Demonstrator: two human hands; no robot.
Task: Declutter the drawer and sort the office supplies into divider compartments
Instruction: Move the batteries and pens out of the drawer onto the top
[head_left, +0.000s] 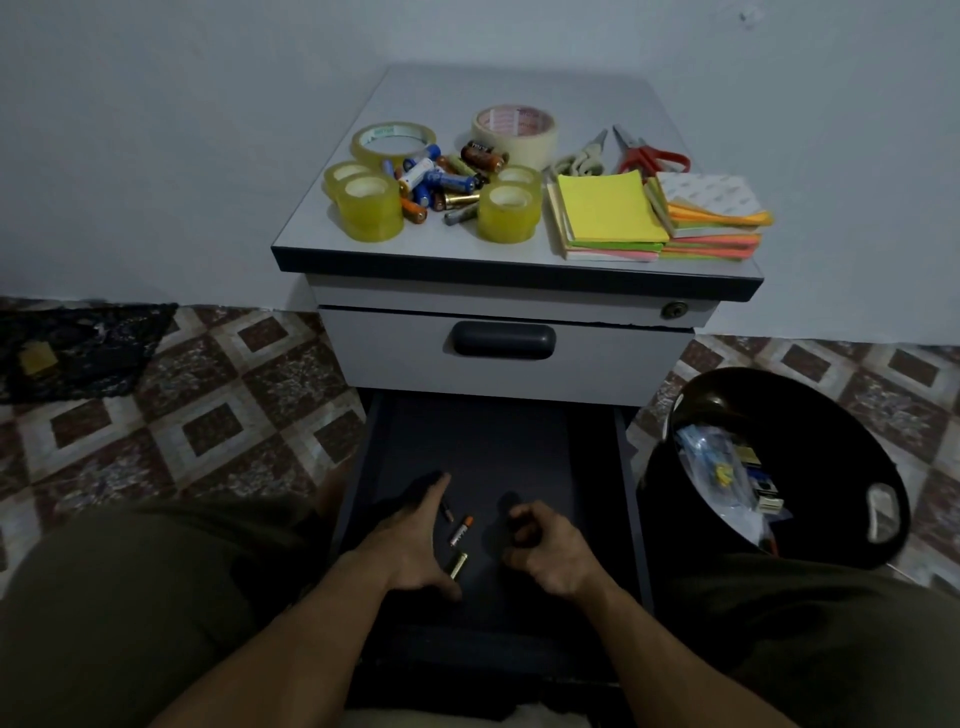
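drawer (483, 447) open | our left hand (410, 545) spread beside three batteries (461, 531) | our right hand (545, 553) curled, just right of them

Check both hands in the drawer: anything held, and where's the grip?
Left hand lies open beside three loose batteries, no grip on any. Right hand is curled; whether it encloses anything cannot be told.

Yellow sticky-note pad (608, 208), red-handled scissors (652, 158), black bin (810, 415), brown-and-cream diamond-patterned floor (218, 410)
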